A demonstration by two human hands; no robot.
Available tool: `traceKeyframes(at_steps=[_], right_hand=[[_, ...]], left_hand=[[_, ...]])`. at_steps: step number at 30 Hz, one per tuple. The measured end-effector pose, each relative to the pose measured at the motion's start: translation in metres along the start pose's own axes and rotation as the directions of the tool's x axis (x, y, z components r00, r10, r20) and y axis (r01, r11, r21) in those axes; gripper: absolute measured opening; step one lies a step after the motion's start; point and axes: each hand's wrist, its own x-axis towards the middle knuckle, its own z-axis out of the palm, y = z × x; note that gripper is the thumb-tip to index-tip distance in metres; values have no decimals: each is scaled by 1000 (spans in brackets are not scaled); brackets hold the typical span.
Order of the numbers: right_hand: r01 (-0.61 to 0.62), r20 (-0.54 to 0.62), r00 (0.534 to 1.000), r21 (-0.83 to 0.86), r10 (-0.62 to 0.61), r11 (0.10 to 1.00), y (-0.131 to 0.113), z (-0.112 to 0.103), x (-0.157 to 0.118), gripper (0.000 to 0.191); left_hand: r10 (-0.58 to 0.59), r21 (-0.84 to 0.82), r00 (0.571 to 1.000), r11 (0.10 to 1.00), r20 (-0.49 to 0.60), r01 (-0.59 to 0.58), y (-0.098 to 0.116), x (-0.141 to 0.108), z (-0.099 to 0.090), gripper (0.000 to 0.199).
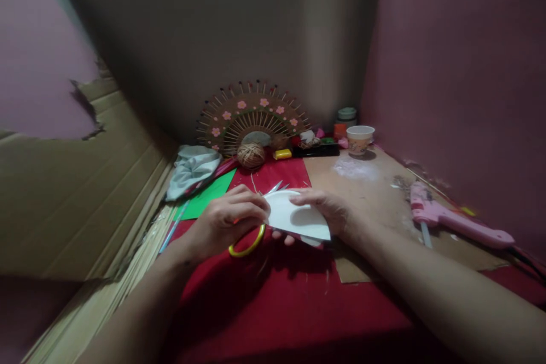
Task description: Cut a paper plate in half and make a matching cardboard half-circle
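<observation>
A white curved paper piece [305, 219] is held up over the red cloth. My right hand [326, 210] grips its right side, thumb on top and fingertips showing below. At its left edge, my left hand [234, 213] has its fingers pressed together on the paper. Scissors with a yellow handle [247, 250] lie beneath, their blades showing beyond the paper's upper edge. A thin strand of twine runs from a ball of twine [251, 155] toward my left hand; whether the fingers touch it is unclear.
A decorated fan [256, 114] stands at the back. A cup [360, 140] and a pink glue gun [460, 222] sit on the right by a cardboard sheet [358, 233]. On the left are a pale cloth [194, 168], green paper [207, 196] and a cardboard wall [63, 193].
</observation>
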Motion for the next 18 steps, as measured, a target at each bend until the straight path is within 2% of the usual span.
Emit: traceKeyframes(at_steps=[3,5,7,8,10,12,14,18], right_hand=[[80,-50,995,-71,-84,994,2,1,-1,49],[123,-83,988,-83,-130,989,5,0,1,52],[159,-117,979,-90,-169,983,8,-2,3,53],[164,-128,976,-96,-176,982,9,-2,3,53],[159,-132,976,-109,-172,981,9,-2,4,53],[133,-114,983,-116,-146,984,9,-2,5,54],[113,-103,987,-113,-124,987,7,-3,5,54],[114,-114,986,-97,-125,989,5,-8,7,45]], left_hand=[[-69,12,997,998,40,69,-6,-1,-2,11],[-190,-40,981,981,-48,188,-9,-1,-2,22],[-323,-169,940,938,-112,302,-12,0,2,36],[-378,-255,922,903,-87,346,-14,0,6,39],[-440,-422,898,809,29,410,-16,1,14,39],[-477,-533,872,713,108,456,-18,2,21,35],[-516,-599,848,644,119,476,-20,3,26,35],[-603,-672,797,579,30,463,-26,2,25,36]])
